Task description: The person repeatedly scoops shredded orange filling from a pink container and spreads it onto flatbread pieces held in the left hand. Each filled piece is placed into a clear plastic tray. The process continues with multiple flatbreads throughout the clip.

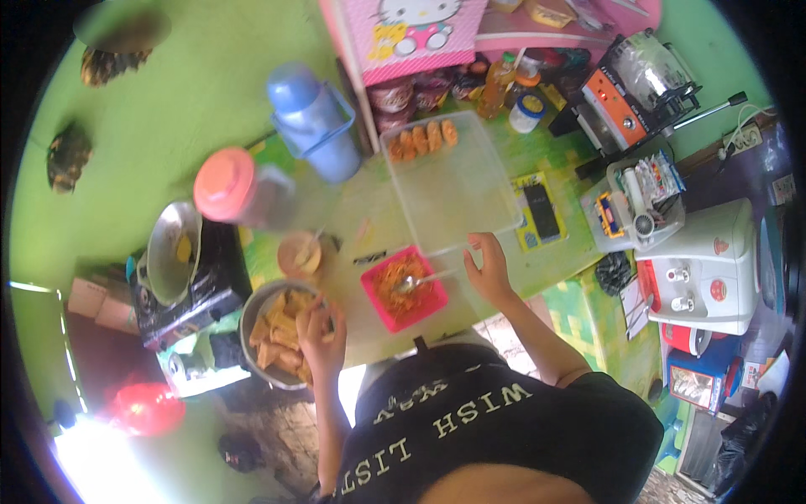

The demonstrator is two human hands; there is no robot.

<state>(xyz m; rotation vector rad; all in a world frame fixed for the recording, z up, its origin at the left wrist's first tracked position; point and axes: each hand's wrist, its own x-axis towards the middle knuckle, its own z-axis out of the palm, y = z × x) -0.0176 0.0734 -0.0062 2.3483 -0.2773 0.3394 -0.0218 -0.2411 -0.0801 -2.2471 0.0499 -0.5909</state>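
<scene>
My left hand (321, 334) is at the right side of a round metal bowl (252, 332), its fingers curled over the golden-brown fried pieces (281, 323) inside. Whether one is between the fingers is hard to make out. Over the table, right of a pink square bowl (370, 296), my right hand (487, 267) is empty with thumb and fingers apart. Shredded orange filling (390, 279) lies in the pink bowl, and a metal spoon (411, 284) rests in it, handle toward my right hand. Beyond stands a clear tray (457, 197) with several browned filled pieces (424, 139) along its far end.
A small bowl with a spoon (300, 254) sits behind the metal bowl. Further back are a pink-lidded container (225, 185) and a blue jug (315, 122). A phone (540, 210) lies right of the tray. At left, a wok (174, 252) rests on a stove (206, 298).
</scene>
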